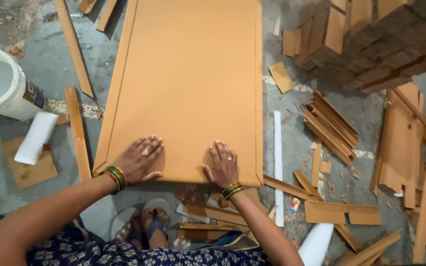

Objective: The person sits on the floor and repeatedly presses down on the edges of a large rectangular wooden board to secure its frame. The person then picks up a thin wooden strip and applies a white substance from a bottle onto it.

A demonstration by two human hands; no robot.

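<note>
While flat on the floor (50, 59), big brown cardboard sheet (188, 83) stretching away from the knees — near edge right under both hands. Left hand (138, 160) pressed palm-down near the near left corner, fingers spread, nothing held. Right hand (223, 165) likewise flat on the near right part, open grip, just pushing on the board. Probably light for its size but floppy and awkward — stiff enough along the flutes, easy to crease if lifted by one corner. Best taken by the two long side edges or the folded border strip, not the middle. Dry surface, not slippery. Around it: white bucket (1, 83) to the left, loose cardboard strips (331, 125) and a stack of cardboard (371, 44) to the right, sandalled foot (155, 221) just below the near edge.
</note>
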